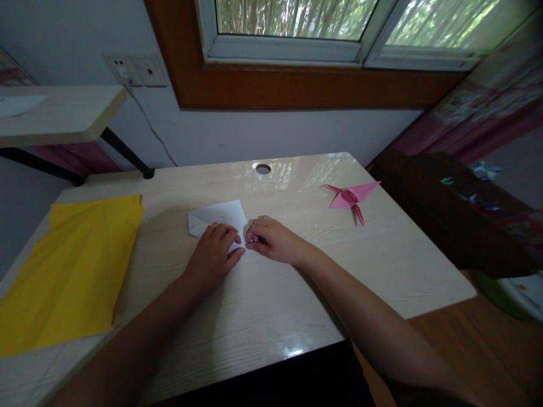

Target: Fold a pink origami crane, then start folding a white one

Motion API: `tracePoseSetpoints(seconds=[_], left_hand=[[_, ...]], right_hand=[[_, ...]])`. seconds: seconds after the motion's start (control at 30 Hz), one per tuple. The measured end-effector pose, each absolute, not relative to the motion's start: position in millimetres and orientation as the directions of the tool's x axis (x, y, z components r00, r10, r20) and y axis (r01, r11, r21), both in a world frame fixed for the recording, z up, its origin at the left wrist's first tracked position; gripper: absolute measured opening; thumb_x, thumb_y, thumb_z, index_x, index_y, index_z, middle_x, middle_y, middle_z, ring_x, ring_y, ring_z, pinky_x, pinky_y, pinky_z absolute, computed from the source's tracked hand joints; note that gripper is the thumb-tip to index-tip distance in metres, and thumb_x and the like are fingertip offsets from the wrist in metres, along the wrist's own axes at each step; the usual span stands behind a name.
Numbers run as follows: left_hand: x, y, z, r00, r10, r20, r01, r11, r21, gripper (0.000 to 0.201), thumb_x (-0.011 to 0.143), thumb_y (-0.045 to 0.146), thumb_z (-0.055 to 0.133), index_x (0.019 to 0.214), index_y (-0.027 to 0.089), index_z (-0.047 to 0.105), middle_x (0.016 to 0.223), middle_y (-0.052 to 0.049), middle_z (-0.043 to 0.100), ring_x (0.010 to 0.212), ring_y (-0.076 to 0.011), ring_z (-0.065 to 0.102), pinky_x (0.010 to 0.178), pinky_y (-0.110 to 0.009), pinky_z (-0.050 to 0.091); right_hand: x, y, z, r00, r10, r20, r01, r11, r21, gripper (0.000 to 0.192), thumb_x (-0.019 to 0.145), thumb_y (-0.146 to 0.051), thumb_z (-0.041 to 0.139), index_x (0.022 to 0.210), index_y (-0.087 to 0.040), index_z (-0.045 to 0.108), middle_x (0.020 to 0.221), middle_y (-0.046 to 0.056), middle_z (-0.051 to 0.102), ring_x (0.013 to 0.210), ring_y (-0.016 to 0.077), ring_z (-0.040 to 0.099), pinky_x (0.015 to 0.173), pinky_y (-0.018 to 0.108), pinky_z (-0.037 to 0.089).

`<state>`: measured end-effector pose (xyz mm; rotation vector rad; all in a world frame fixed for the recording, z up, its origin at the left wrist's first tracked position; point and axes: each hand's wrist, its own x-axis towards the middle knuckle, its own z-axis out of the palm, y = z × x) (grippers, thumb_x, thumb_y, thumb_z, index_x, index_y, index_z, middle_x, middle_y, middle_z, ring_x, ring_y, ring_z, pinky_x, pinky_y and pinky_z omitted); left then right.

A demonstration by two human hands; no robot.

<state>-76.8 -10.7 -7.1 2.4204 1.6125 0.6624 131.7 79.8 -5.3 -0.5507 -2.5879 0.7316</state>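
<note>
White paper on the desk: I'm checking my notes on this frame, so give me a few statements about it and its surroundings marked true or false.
1. Both hands rest on the white paper. True: the left hand presses flat on it, and the right hand pinches its edge.
2. The pink crane lies left of the hands. False: it lies to their right.
3. A yellow sheet covers the desk's left side. True.
4. The crane touches the white paper. False: bare desk lies between them.
5. The yellow sheet is held. False: no hand touches it.
</note>
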Motion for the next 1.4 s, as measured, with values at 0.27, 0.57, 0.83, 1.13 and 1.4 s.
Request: tracePoseSetpoints(seconds=[0.27, 0.57, 0.83, 1.13, 1.4], left_hand=[[-76, -10, -9, 0.324, 0.907, 0.271, 0.862, -0.400, 0.310, 0.015, 0.095, 0.030, 0.060, 0.105, 0.019, 0.061, 0.119, -0.011, 0.060, 0.115, -0.0286, 0.051, 0.107, -0.049, 0.041], [-75, -10, -11, 0.325, 0.903, 0.281, 0.873, -0.401, 0.279, 0.015, 0.096, 0.030, 0.059, 0.107, 0.019, 0.061, 0.119, -0.011, 0.059, 0.116, -0.0282, 0.051, 0.108, -0.049, 0.041], [-77, -7, -15, 0.340, 0.891, 0.302, 0.871, -0.420, 0.257, 0.015, 0.096, 0.031, 0.060, 0.107, 0.021, 0.060, 0.119, -0.010, 0.058, 0.115, -0.0282, 0.051, 0.106, -0.049, 0.042], [-80, -6, -15, 0.336, 0.905, 0.261, 0.858, -0.409, 0.311, 0.015, 0.095, 0.029, 0.061, 0.108, 0.021, 0.062, 0.123, -0.010, 0.058, 0.117, -0.0280, 0.051, 0.106, -0.048, 0.041], [-80, -7, -10, 0.320, 0.915, 0.246, 0.853, -0.392, 0.346, 0.015, 0.095, 0.029, 0.060, 0.108, 0.022, 0.063, 0.123, -0.009, 0.058, 0.117, -0.0283, 0.050, 0.105, -0.048, 0.043]], right_hand=[[135, 81, -1, -0.860, 0.452, 0.237, 0.245, 0.773, -0.585, 0.005, 0.091, -0.015, 0.063, 0.092, -0.019, 0.066, 0.089, 0.004, 0.066, 0.086, 0.0177, 0.056, 0.086, 0.032, 0.041], [139, 84, 0, -0.877, 0.411, 0.249, 0.202, 0.785, -0.586, 0.008, 0.095, -0.025, 0.062, 0.094, -0.019, 0.067, 0.089, 0.005, 0.066, 0.088, 0.0187, 0.057, 0.086, 0.033, 0.042], [133, 78, -3, -0.848, 0.466, 0.253, 0.266, 0.787, -0.556, 0.011, 0.091, -0.028, 0.070, 0.087, -0.019, 0.066, 0.084, 0.003, 0.064, 0.084, 0.0183, 0.055, 0.082, 0.031, 0.040], [129, 81, -6, -0.802, 0.562, 0.204, 0.367, 0.733, -0.573, 0.022, 0.080, -0.033, 0.083, 0.080, -0.018, 0.066, 0.081, 0.002, 0.063, 0.083, 0.0185, 0.054, 0.083, 0.032, 0.036], [135, 86, -5, -0.800, 0.584, 0.137, 0.411, 0.700, -0.585, 0.019, 0.079, -0.026, 0.083, 0.080, -0.019, 0.065, 0.082, 0.001, 0.062, 0.083, 0.0180, 0.052, 0.082, 0.030, 0.034]])
